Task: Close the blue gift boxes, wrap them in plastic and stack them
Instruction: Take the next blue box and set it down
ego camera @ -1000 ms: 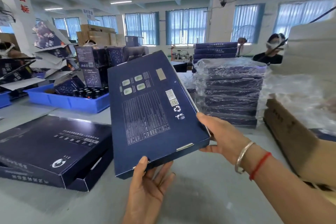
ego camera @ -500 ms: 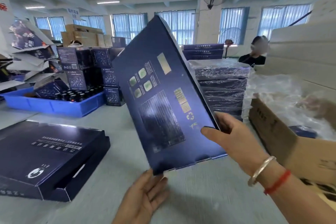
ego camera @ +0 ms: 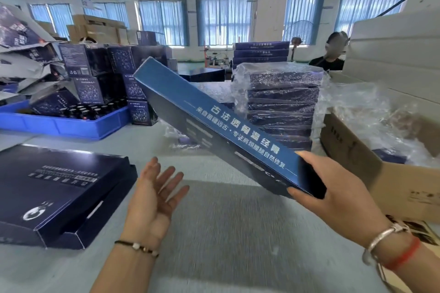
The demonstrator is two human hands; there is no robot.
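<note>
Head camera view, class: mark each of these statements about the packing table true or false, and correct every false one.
1. The right hand grips one end of a blue gift box. True.
2. The left hand is holding that box too. False: it is open, palm up, and touches nothing.
3. The held box lies flat on the table. False: it is in the air, tilted, with its long printed side towards the camera.
4. A stack of plastic-wrapped boxes stands behind the held box. True.
5. The blue tray on the left is empty. False: it holds dark bottles and small boxes.
</note>
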